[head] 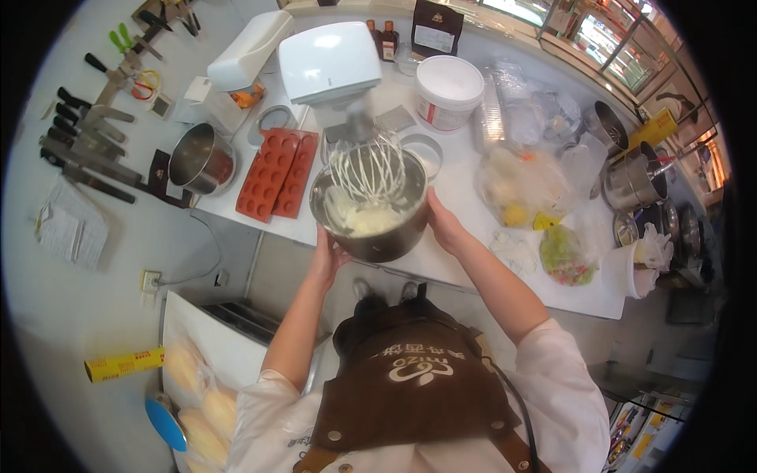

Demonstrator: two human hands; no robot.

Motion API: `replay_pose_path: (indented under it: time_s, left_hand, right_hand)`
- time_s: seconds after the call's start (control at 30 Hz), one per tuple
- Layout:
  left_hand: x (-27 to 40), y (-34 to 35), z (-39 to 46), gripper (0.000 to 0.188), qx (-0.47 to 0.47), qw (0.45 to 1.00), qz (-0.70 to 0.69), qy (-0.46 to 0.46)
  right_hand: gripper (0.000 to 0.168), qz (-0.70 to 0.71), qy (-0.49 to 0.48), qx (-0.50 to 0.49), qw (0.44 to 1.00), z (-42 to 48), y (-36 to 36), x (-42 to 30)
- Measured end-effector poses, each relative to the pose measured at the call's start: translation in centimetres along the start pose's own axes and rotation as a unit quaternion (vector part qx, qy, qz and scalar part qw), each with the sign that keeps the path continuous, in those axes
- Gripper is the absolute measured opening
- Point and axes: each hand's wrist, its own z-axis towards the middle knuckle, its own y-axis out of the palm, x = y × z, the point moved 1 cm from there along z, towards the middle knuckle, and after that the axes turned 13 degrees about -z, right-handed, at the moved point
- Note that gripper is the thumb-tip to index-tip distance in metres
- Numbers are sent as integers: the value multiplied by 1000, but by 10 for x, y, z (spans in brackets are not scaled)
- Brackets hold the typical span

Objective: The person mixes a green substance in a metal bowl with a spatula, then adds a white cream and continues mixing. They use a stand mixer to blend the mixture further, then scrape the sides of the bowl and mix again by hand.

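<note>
A steel mixing bowl [384,245] is held between my two hands at the counter's front edge. My left hand [326,255] supports its lower left side, and my right hand [443,220] grips its right side near the rim. Pale, creamy mixture [364,217] lies inside the bowl. A wire whisk attachment [366,165], its wires coated with the cream, hangs from the white stand mixer [330,62] and reaches down over or into the bowl. How far the whisk tip goes in is hard to tell.
Red silicone moulds [269,174] and another steel bowl [201,158] are left of the mixer. A white lidded tub [448,91], a metal ring [434,151] and bagged fruit [523,186] are to the right. Knives [89,148] hang on the left wall.
</note>
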Motion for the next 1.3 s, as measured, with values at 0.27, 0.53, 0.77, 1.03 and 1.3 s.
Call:
replay_pose_path:
  time_s: [0.27, 0.53, 0.77, 1.03, 1.3]
  left_hand:
    - [-54, -51, 45, 69, -28, 992, -23, 118]
    - [-21, -12, -26, 76, -1, 999, -23, -37]
    - [101, -24, 67, 79, 61, 976, -190, 90]
    - [316, 186, 30, 50, 106, 714, 394, 569]
    - [313, 226, 45, 45, 135, 809, 397, 412]
  right_hand:
    - [74, 122, 132, 76, 981, 94, 20, -19]
    - [63, -158, 86, 23, 983, 145, -32, -36]
    - [53, -321, 96, -35, 942, 59, -57, -25]
    - [53, -86, -38, -70, 993, 159, -33, -53]
    - [51, -201, -132, -90, 967, 195, -35, -26]
